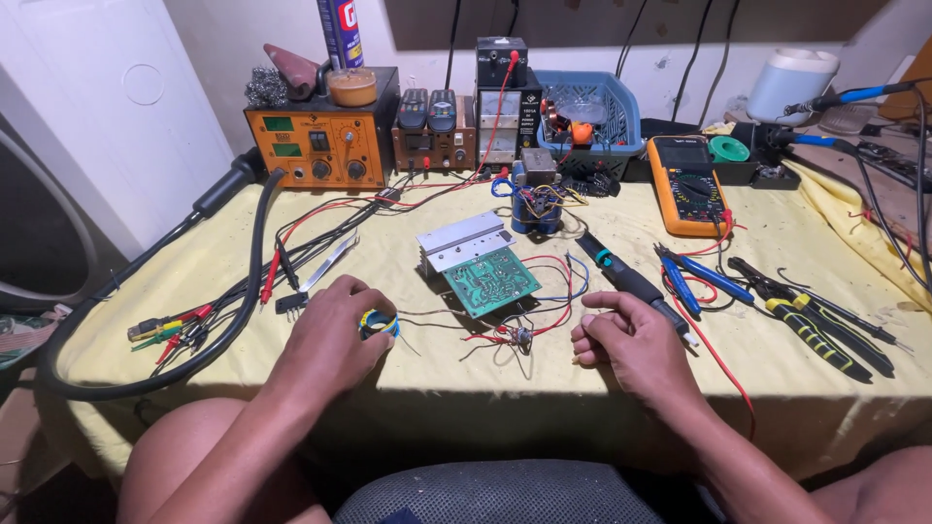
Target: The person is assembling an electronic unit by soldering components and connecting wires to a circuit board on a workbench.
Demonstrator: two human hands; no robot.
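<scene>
Far left of the left hand, a thick black hose [146, 291] loops over the yellow-covered bench [427, 388], with a bundle of test leads [184, 325] lying inside the loop. Beyond that hand, at the back, stands an orange station [320, 146] with knobs.

The left hand [335, 340] rests on the bench with its fingers curled round a small solder spool [379, 323]; only the spool's blue and yellow rim shows past the fingertips, so the hand has hold of it, or at least cups it closely.

Just right of that hand, between the two hands, a green board [490, 281] lies tilted against a silver heatsink [464, 241]. Red, blue and black wires [544, 291] trail from the board toward the right hand, and their ends lie loose on the bench, which suggests the joining is not finished.

The right hand [626, 340] is loosely closed, thumb against forefinger. A black iron [631, 281] lies just beyond its knuckles; whether the fingers actually grip it I cannot tell. The iron is not touching the board, so no joint appears to be in the making at this moment.

Right of that hand lie blue-handled cutters [699, 277] and yellow-handled pliers [811, 330], with an orange meter [687, 184] farther back.
</scene>
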